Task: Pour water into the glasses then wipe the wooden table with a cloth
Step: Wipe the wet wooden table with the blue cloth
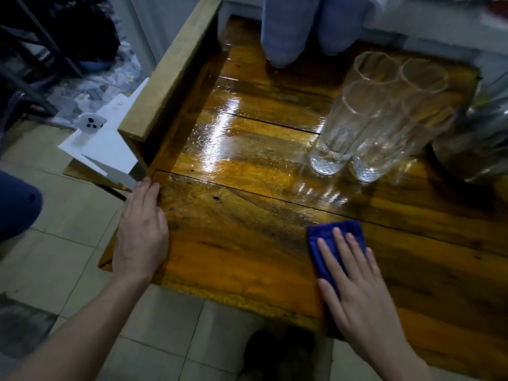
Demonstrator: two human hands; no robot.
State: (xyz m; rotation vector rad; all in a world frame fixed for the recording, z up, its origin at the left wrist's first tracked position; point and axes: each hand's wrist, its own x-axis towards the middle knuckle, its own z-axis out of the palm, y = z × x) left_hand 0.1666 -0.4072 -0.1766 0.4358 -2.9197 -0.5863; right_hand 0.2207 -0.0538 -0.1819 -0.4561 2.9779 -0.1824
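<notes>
The brown wooden table (233, 237) is lying open across its middle, while tall clear glasses (379, 114) (packed together) and a grey metal vessel (472, 149) are blocking the far right, a raised wooden plank (170, 72) is walling the left, and blue-grey fabric (288, 31) is crowding the back.

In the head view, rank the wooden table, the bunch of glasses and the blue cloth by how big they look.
1. wooden table
2. bunch of glasses
3. blue cloth, though the right hand covers part of it
</notes>
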